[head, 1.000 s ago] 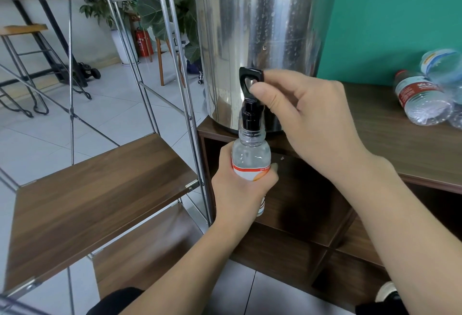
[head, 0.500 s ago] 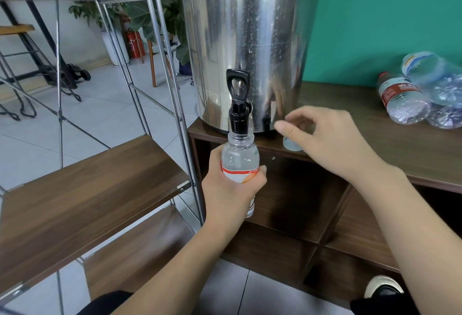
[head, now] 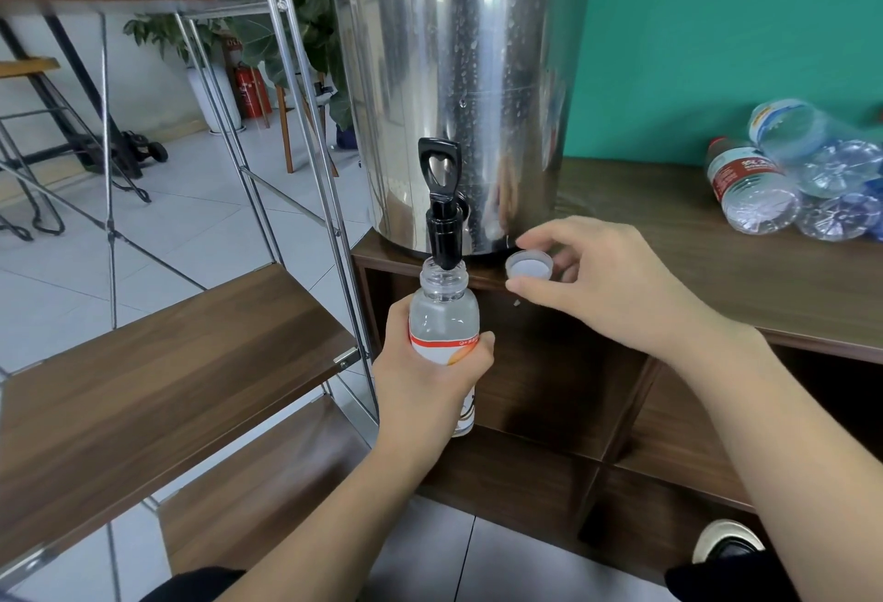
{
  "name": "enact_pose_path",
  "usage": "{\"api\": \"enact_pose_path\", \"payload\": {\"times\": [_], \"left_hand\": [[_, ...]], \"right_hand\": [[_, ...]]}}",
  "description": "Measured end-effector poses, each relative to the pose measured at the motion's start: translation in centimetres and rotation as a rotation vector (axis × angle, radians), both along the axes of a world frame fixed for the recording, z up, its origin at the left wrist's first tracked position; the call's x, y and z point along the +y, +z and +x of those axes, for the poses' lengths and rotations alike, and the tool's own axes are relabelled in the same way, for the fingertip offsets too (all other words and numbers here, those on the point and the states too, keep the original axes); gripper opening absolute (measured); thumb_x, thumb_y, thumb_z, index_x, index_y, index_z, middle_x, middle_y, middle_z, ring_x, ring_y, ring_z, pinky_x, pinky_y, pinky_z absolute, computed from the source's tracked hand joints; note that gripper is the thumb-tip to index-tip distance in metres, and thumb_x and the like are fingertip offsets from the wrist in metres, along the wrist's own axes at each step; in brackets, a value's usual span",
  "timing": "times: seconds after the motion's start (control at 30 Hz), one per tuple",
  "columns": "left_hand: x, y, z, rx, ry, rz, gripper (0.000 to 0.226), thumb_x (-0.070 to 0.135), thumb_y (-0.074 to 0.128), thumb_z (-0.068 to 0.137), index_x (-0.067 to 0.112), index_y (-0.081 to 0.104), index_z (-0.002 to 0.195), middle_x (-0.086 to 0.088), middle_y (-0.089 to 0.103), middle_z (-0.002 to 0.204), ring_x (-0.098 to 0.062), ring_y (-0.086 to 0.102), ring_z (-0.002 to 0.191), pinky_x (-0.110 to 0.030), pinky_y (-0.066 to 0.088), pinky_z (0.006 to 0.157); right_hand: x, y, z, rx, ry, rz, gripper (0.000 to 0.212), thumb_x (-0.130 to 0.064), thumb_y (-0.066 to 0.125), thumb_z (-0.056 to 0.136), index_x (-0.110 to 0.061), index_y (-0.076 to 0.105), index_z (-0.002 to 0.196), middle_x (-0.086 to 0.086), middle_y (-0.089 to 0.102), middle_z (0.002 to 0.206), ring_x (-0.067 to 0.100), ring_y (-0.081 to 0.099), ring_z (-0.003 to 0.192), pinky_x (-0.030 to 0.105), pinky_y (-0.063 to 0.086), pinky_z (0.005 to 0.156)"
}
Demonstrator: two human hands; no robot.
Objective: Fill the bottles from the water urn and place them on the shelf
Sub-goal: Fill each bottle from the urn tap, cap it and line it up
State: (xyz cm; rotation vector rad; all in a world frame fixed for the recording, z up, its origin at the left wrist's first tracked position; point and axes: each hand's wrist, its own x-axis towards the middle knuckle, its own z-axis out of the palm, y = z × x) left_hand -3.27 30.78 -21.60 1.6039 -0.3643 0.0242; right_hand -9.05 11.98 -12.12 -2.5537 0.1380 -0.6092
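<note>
Far left of the water urn (head: 458, 90): a shelf (head: 157, 362) of metal rods and brown wood boards, the middle board bare. Behind it, a green plant (head: 286, 28) and a red fire extinguisher (head: 251, 92) on the tiled floor.

Just below the urn's black tap (head: 442, 200): an uncapped bottle (head: 444, 314), upright, mouth touching the tap spout, clear up to the shoulder, with a white and orange label. Left hand (head: 425, 381) gripping this bottle around the label, grip clamped on it.

The urn itself: shiny steel with water drops, standing on the left end of the brown wooden surface (head: 716, 267).

Just right of the tap, at the foot of the urn: a white bottle cap (head: 529, 264), open side up, pinched between thumb and fingers of the right hand (head: 607, 281), grip closed on the cap at the surface edge.

Far right of the urn: several empty bottles (head: 802, 176) lying on their sides in a pile on the surface, against the green wall (head: 716, 28).
</note>
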Motion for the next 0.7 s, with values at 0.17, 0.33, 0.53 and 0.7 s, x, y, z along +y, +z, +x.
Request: {"api": "enact_pose_path", "payload": {"times": [0.17,0.33,0.53,0.7], "left_hand": [[0.3,-0.2,-0.3,-0.013,-0.017,0.004,0.07,0.041,0.09,0.069,0.036,0.055,0.129,0.014,0.071,0.113,-0.009,0.071,0.104,-0.036,0.062,0.092],[0.7,-0.4,-0.8,-0.026,-0.024,0.012,0.071,0.045,0.088,0.067,0.037,0.055,0.129,0.013,0.071,0.114,-0.011,0.071,0.105,-0.043,0.062,0.092],[1.3,0.0,-1.5,-0.067,-0.022,0.037,0.07,0.042,0.089,0.067,0.039,0.054,0.127,0.016,0.07,0.112,-0.008,0.07,0.103,-0.029,0.062,0.086],[1.4,0.1,-1.9,-0.091,-0.069,0.064,0.066,0.024,0.096,0.073,0.036,0.056,0.123,0.018,0.07,0.106,-0.008,0.071,0.099,-0.02,0.058,0.08]], "right_hand": [[2.4,0.8,-0.5,-0.052,0.115,0.023,0.039,-0.03,0.086,0.079,-0.023,0.073,0.115,-0.026,0.059,0.085,-0.011,0.057,0.075,0.005,0.041,0.069],[3.5,1.1,-0.6,-0.055,0.188,0.044,0.044,-0.029,0.089,0.077,-0.019,0.072,0.116,-0.026,0.061,0.086,-0.013,0.058,0.071,0.005,0.042,0.07],[3.7,1.2,-0.7,-0.047,0.243,0.119,0.05,-0.034,0.089,0.075,-0.025,0.07,0.12,-0.016,0.072,0.103,-0.002,0.064,0.092,0.017,0.052,0.074],[3.6,1.3,-0.8,0.003,0.334,0.26,0.04,-0.026,0.089,0.075,-0.025,0.074,0.112,-0.011,0.075,0.099,0.008,0.069,0.095,0.032,0.059,0.082]]}}
